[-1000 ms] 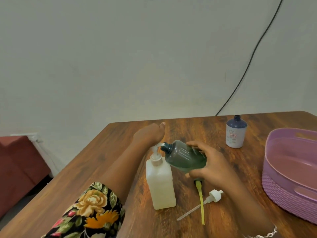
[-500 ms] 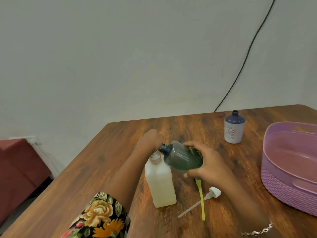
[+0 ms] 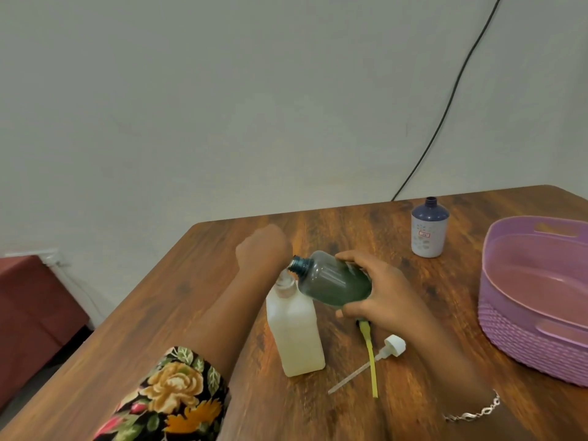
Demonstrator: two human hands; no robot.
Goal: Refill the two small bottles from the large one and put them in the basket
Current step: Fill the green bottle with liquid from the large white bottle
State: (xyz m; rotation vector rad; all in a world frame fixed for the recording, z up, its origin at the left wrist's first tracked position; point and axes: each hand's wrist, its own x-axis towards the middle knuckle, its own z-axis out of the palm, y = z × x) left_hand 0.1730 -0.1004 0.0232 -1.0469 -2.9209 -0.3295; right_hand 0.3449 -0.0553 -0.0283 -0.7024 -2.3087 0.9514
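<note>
Tilted green bottle in right hand

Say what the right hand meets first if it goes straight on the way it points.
Probably the pump top of the tall white plastic bottle, right at the mouth of the translucent green bottle the right hand holds; the left hand is over it. Depth unclear.

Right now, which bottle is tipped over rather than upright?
The green bottle, gripped in the right hand, its neck tilted toward the white bottle's top. The white bottle and the blue bottle both stand upright on the table.
</note>
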